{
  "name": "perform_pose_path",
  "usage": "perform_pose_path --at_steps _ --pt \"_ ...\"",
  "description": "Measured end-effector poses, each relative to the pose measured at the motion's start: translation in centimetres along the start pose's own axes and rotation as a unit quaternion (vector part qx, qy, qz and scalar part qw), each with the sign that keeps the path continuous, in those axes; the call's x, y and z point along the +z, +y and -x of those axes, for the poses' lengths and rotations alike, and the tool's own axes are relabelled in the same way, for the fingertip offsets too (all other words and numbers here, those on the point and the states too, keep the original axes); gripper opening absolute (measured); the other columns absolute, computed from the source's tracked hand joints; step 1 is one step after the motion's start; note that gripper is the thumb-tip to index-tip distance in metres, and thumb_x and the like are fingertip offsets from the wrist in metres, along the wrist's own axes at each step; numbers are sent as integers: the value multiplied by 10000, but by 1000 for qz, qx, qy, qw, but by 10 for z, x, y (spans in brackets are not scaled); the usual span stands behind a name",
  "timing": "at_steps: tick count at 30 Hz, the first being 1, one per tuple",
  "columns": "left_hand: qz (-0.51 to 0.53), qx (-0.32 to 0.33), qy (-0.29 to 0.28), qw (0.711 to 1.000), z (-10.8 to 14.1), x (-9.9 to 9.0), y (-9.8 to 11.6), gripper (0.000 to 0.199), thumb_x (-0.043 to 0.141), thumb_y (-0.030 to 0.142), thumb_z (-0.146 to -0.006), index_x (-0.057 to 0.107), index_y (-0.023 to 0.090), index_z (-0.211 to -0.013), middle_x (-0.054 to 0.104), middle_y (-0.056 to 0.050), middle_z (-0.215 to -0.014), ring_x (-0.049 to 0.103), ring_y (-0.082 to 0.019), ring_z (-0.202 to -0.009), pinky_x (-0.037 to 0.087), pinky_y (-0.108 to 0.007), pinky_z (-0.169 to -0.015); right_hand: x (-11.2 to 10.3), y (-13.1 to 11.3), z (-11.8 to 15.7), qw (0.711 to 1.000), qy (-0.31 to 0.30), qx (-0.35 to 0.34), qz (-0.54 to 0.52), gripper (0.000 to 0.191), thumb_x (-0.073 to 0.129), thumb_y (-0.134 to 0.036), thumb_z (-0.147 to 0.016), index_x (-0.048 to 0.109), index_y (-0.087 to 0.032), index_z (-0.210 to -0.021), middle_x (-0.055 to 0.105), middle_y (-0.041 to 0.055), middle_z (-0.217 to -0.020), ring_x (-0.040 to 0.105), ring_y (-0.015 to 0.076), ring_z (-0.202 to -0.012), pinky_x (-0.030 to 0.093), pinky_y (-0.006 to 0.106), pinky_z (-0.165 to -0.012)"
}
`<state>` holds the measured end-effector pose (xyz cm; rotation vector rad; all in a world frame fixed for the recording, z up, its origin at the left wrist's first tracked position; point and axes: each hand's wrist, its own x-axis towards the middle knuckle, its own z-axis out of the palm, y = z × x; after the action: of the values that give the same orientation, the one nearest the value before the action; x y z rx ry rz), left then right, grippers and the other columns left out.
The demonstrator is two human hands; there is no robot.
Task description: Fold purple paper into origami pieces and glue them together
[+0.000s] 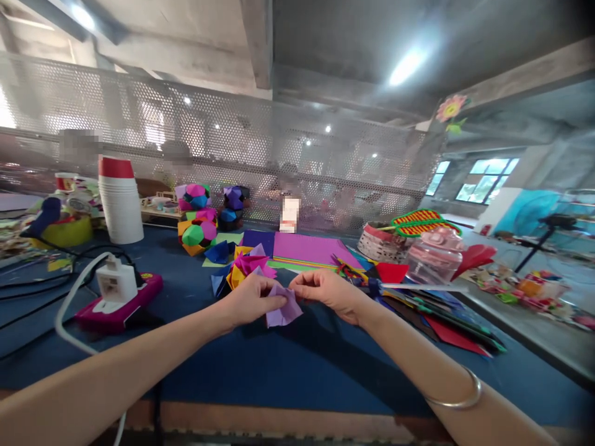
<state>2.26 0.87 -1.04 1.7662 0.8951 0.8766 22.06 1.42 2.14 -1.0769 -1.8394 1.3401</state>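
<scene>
The room's concrete ceiling [344, 37] extends above the grip and carries a lit lamp [409, 65] to the upper right. A perforated partition [232, 148] spans the background beyond the grip; windows [493, 176] are located farther off to the right. The work table [223, 378] presents a dark blue surface directly beneath the grip, with a brown front edge nearest the wearer. The stack of white paper cups [121, 210], topped in red, stands upright on this surface, to the far left of the grip. Flat purple sheets [311, 248] lie just beyond the grip. A magenta power strip [118, 306], with a white adapter [116, 282] plugged in, sits left of the grip. A clear lidded jar [434, 257] stands to the right, beyond loose strips and sheets. Multicoloured paper balls [198, 232] are positioned beyond and left of the grip. The left hand [251, 301] pinches the lilac paper [287, 313] between thumb and fingers, above the table. The right hand [328, 291] has thumb and forefinger drawn together at the paper's upper right edge; whether they clamp it cannot be determined. A silver bangle [465, 401] encircles the right forearm.
</scene>
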Motion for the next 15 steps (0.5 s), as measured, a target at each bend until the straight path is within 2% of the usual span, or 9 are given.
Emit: perform_pose_path --at_steps 5,8,15 --pt "-27 8 -10 1000 -1 2 -5 193 642 284 -724 721 137 -821 633 -3 -645 553 -133 -592 382 -233 -555 -8 3 4 999 -31 12 -15 323 837 -413 -615 747 -155 -785 691 10 -728 594 111 -680 475 257 -719" --pt "-44 17 -18 999 0 1 -4 170 637 292 -732 715 145 -768 579 20 -591 498 -112 -551 336 -225 -526 -6 0 5 999 -30 -12 20 252 829 -378 -630 757 -173 -757 707 6 -724 614 124 -692 487 269 -737" --pt "-81 17 -2 997 2 3 -4 131 601 267 -705 633 152 -652 466 45 -526 426 -98 -517 300 -226 -501 5 -3 9 987 -3 -72 147 113 733 -279 -738 740 -170 -769 714 8 -735 630 148 -703 468 253 -671"
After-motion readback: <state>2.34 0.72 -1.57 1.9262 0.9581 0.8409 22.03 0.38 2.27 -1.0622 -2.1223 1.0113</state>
